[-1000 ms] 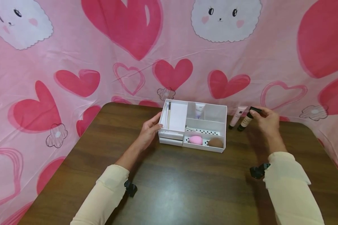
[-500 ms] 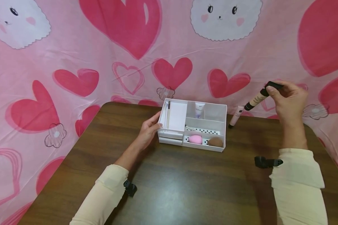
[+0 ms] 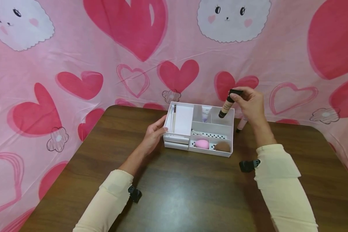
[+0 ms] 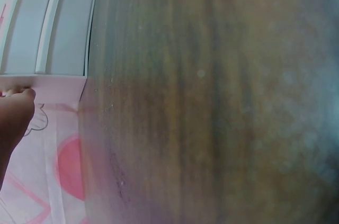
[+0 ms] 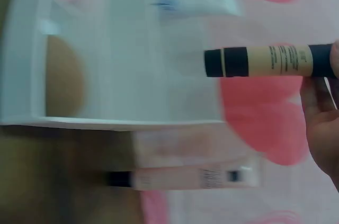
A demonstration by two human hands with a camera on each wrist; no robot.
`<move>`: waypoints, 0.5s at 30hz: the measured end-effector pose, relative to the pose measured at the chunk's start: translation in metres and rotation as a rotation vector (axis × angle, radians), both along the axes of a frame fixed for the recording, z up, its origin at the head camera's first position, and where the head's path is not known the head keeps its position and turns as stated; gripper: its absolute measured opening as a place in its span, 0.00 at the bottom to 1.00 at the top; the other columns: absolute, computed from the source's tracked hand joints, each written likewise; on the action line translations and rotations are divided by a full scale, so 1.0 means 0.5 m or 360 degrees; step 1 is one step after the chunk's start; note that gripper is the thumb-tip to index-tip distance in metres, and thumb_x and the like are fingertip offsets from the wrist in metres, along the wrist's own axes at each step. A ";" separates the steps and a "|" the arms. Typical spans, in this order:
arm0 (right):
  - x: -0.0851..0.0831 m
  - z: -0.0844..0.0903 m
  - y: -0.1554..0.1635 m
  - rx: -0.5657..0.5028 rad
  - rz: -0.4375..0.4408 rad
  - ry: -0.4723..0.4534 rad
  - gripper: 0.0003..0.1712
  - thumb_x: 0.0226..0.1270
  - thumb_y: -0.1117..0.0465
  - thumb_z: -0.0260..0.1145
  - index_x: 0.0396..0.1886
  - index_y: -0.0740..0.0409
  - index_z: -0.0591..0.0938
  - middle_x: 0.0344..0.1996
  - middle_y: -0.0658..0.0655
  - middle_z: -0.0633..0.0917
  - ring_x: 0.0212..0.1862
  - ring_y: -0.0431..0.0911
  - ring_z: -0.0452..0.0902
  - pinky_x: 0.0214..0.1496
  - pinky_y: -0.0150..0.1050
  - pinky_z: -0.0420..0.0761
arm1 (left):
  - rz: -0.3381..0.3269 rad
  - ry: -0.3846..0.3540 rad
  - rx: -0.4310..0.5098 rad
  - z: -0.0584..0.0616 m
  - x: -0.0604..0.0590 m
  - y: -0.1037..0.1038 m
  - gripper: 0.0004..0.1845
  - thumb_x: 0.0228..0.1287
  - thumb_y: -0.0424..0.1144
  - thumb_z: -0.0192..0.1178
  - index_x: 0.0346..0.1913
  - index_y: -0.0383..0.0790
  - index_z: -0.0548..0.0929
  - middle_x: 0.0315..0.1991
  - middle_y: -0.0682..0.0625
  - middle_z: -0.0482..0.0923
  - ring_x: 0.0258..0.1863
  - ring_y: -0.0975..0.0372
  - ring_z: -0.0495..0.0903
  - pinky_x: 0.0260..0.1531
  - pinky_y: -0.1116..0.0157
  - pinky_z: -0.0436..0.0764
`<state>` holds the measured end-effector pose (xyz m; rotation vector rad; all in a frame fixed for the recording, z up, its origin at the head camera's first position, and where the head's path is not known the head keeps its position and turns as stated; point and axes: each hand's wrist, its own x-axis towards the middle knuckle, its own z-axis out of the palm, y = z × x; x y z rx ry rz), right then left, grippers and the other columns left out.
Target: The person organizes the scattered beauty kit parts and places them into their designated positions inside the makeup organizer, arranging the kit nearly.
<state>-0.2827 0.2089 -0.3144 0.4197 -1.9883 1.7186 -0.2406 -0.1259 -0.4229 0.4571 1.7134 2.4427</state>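
Observation:
A white makeup organizer (image 3: pixel 183 120) stands on the table, and my left hand (image 3: pixel 152 138) grips its left side with the thumb at the rim. Over its back right compartment my right hand (image 3: pixel 251 103) pinches a beige foundation tube (image 3: pixel 227 105) by its black upper end. The tube tilts with its lower end down, above the compartment. A small white tube (image 3: pixel 206 113) stands in the compartment beside it. To the organizer's right a pink tube (image 5: pixel 175 178) stands on the table, partly behind my right hand in the head view.
In the organizer are a pink makeup sponge (image 3: pixel 202 144), a brown brush head (image 3: pixel 222 147), slim brushes (image 3: pixel 174 119) at the left and a dotted item (image 3: pixel 211 135) in the middle. A pink heart-print cloth (image 3: pixel 188 80) hangs behind the wooden table (image 3: pixel 168 190).
My right hand has lifted the foundation tube from beside the pink tube, swung up and right, then moved left over the organizer. The left hand has stayed in place.

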 end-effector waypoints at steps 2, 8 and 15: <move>-0.007 -0.024 -0.010 0.0067 -0.0041 -0.0064 0.09 0.60 0.71 0.68 0.40 0.62 0.86 0.26 0.31 0.86 0.30 0.27 0.80 0.38 0.18 0.79 | 0.0002 0.0006 0.0005 0.000 0.000 0.001 0.33 0.68 0.21 0.43 0.75 0.26 0.50 0.78 0.37 0.48 0.77 0.50 0.50 0.57 0.82 0.71; -0.021 -0.090 -0.024 0.0178 -0.0028 -0.0206 0.17 0.61 0.70 0.67 0.48 0.77 0.80 0.28 0.28 0.83 0.33 0.24 0.79 0.40 0.16 0.77 | -0.0002 0.0027 -0.0006 0.000 0.001 0.003 0.33 0.67 0.21 0.43 0.75 0.25 0.50 0.78 0.37 0.48 0.77 0.50 0.49 0.58 0.82 0.70; -0.028 -0.131 -0.033 0.0189 0.0050 -0.0203 0.16 0.60 0.72 0.67 0.46 0.79 0.81 0.28 0.29 0.82 0.32 0.23 0.79 0.39 0.16 0.78 | 0.0001 0.0012 -0.0016 -0.001 0.001 0.003 0.33 0.67 0.22 0.44 0.75 0.27 0.51 0.79 0.39 0.49 0.77 0.53 0.49 0.63 0.79 0.67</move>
